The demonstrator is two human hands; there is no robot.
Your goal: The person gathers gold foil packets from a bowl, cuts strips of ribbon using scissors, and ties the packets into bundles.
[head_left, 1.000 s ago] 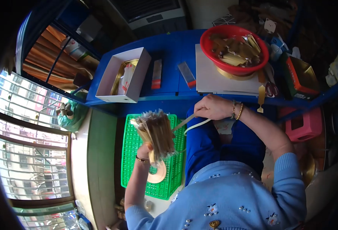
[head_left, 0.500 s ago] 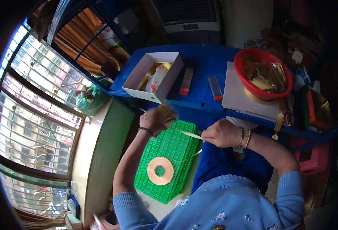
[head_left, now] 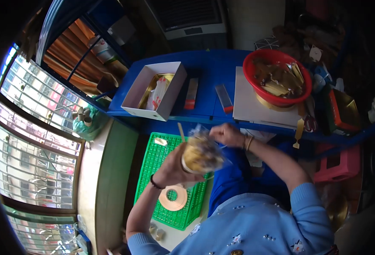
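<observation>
My left hand (head_left: 170,168) is wrapped round a clear plastic bag of yellowish and dark pieces (head_left: 202,155), blurred by motion. A thin pale strip (head_left: 181,132) sticks up beside the bag. Close to the bag's upper right is my right hand (head_left: 228,135), its fingers curled together; what they pinch, if anything, cannot be made out. Below the left hand, a roll of pale ribbon (head_left: 172,206) lies on an upturned green plastic basket (head_left: 147,163). A small pale piece (head_left: 160,142) rests near the basket's far edge.
On the blue table (head_left: 204,63) stand a white open box (head_left: 132,91), two narrow red-ended boxes (head_left: 191,93) and a red bowl (head_left: 249,78) of gold-coloured pieces. An orange box (head_left: 339,108) is at the right, with a pink stool (head_left: 338,172) below. Barred windows line the left.
My left hand has moved right and lower with the bag, now in front of me. My right hand has risen towards it. The ribbon stretched between the hands is no longer visible.
</observation>
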